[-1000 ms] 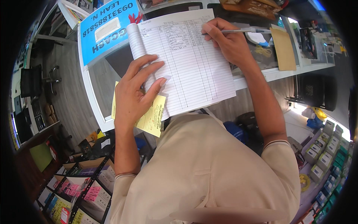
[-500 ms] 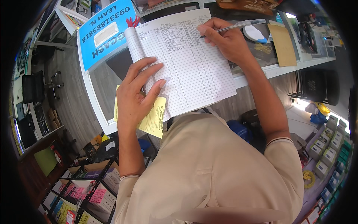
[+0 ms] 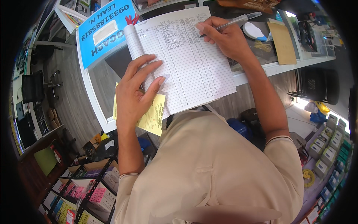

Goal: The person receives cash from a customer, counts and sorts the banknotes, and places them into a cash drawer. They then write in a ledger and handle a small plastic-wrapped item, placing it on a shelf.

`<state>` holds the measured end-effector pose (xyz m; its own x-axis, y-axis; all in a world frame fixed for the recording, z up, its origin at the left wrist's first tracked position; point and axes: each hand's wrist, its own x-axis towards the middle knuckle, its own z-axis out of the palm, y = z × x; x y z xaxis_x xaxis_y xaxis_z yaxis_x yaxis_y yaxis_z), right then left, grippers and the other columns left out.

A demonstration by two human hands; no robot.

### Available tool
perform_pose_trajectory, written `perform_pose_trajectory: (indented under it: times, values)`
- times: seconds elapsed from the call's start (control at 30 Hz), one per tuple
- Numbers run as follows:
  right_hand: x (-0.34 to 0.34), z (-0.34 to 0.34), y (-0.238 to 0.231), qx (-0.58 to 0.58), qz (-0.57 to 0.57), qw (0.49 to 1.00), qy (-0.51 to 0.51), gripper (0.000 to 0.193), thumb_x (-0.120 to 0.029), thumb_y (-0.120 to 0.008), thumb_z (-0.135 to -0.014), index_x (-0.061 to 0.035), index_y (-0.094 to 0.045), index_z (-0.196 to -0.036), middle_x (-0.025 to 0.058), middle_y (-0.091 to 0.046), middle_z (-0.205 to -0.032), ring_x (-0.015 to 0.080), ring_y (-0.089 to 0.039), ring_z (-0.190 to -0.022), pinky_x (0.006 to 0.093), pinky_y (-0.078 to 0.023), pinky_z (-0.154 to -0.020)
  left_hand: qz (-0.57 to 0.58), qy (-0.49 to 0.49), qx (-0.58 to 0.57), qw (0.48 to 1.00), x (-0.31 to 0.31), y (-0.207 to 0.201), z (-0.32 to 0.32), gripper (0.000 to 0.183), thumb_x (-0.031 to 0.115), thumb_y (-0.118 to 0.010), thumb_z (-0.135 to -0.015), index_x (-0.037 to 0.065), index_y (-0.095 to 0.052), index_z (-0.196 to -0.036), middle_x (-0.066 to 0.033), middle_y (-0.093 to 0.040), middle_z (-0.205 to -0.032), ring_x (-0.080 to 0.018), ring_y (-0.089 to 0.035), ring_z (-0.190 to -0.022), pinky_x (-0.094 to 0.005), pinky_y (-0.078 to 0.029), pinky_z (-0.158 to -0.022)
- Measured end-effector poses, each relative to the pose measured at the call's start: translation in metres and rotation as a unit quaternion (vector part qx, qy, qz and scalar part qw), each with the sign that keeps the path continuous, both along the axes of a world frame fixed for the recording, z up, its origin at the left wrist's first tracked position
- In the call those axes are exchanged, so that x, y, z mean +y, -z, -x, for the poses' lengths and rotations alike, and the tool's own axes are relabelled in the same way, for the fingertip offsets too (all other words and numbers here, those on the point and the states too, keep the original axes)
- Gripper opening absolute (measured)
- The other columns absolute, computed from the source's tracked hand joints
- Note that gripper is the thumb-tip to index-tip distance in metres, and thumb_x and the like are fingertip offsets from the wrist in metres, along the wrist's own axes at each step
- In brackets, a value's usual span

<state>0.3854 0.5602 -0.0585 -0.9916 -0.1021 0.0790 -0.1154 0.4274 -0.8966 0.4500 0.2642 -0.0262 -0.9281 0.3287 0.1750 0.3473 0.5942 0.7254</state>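
A ruled notebook (image 3: pixel 194 80) lies open on the glass counter, its left pages curled over at the spine. Hand-drawn columns run down the page, with handwriting across the upper rows. My right hand (image 3: pixel 225 37) grips a clear-barrelled pen (image 3: pixel 243 18), its tip at the upper right columns of the page. Spread over the notebook's left edge is my left hand (image 3: pixel 138 86), fingers apart and fingertips resting on the paper. A yellow printed slip (image 3: pixel 153 121) sits beneath that hand, partly covered by it.
A blue sign (image 3: pixel 87 52) lies on the counter at left. Right of the notebook are a white-and-blue rounded item (image 3: pixel 253 31), a coiled yellowish cord (image 3: pixel 263 46) and a brown envelope (image 3: pixel 282 46). Divided shelves of boxes (image 3: pixel 89 190) stand at lower left; more boxes (image 3: pixel 324 153) line the right.
The pen's rear end has swung up and slightly left as my right hand shifts its angle. The tip has moved a little within the same columns. My left hand stays nearly in place.
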Motion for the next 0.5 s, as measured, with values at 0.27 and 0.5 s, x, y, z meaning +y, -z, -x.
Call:
perform_pose_trajectory:
  times: [0.27,0.5]
  values:
    - [0.0014,-0.0002,-0.0025,-0.026,-0.014,1.0,-0.006,0.032,-0.036,-0.069,-0.102,-0.0052,-0.074,-0.097,-0.0004,-0.071,-0.087,0.0059,-0.062,-0.076,0.0216,-0.049,-0.069,0.013,-0.005,0.006,1.0,0.0012,-0.0024,-0.0003,0.034,0.02,-0.079,-0.087,0.016,-0.076,-0.121,-0.0023,-0.067,-0.133,-0.0241,-0.069,-0.115,-0.0347,-0.059,-0.087]
    - [-0.0022,0.0002,0.0005,0.005,-0.005,1.0,0.016,0.042,-0.048,-0.072,-0.097,-0.0069,-0.074,-0.09,-0.0003,-0.066,-0.069,0.0064,-0.059,-0.065,0.0242,-0.043,-0.058,-0.016,-0.009,-0.035,0.999,0.0002,-0.0026,-0.0019,0.035,0.015,-0.078,-0.088,0.014,-0.076,-0.122,-0.0049,-0.066,-0.135,-0.0241,-0.066,-0.119,-0.0351,-0.057,-0.092]
